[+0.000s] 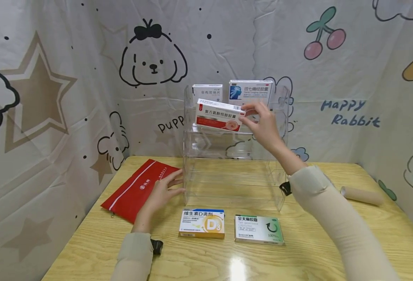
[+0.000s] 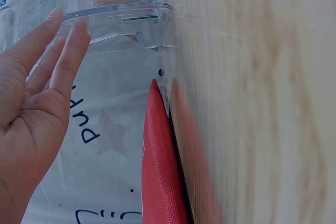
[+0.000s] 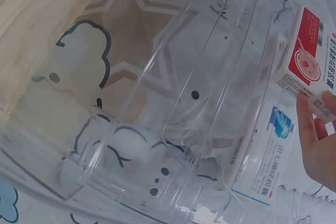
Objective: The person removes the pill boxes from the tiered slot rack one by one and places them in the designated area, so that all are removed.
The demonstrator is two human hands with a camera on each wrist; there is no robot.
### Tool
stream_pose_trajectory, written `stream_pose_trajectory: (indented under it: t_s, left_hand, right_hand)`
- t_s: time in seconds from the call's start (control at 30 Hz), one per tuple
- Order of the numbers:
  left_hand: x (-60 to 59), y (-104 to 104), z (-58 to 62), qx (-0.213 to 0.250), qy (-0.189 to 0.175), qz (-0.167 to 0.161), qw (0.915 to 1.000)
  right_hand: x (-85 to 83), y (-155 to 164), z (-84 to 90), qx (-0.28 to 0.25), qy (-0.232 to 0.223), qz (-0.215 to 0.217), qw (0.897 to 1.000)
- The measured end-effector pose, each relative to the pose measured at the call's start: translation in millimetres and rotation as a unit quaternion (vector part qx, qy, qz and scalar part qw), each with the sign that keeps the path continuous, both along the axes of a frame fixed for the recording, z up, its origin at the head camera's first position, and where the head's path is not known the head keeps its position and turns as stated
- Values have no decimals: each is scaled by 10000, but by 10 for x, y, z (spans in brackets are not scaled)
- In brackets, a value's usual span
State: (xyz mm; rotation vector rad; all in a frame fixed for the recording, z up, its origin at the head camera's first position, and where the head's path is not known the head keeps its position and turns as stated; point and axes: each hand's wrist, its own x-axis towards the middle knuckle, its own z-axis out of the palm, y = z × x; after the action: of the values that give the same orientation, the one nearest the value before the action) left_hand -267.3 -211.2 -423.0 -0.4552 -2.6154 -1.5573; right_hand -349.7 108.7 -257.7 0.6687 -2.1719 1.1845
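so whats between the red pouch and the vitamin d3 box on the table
In the head view, the left hand lies between them, fingers straight, resting on the red pouch beside the clear rack. Bare table fills the stretch to the D3 box.

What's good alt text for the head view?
A person's right hand holds a red-and-white medicine box at the top tier of a clear acrylic shelf, where two more boxes stand. The left hand rests open beside the shelf on a red pouch; two boxes lie on the wooden table.
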Motion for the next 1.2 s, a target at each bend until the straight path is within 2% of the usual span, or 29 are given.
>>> stream_pose_trajectory:
  t_s: [0.27,0.57,0.83,1.2]
  left_hand:
    - [8,-5,-19,-22,77,12,10000]
    - [18,0,-1,43,-29,-9,10000]
    - [3,14,-20,-23,-103,80,9999]
    - [7,23,-17,-92,-49,32,9999]
  right_hand:
    - [260,-14,-136,214,44,291,9993]
    - [570,16,-322,465,-202,594,9969]
    - [816,51,-552,423,-170,1102,9929]
    - [1203,83,-864,304,-632,1685,9832]
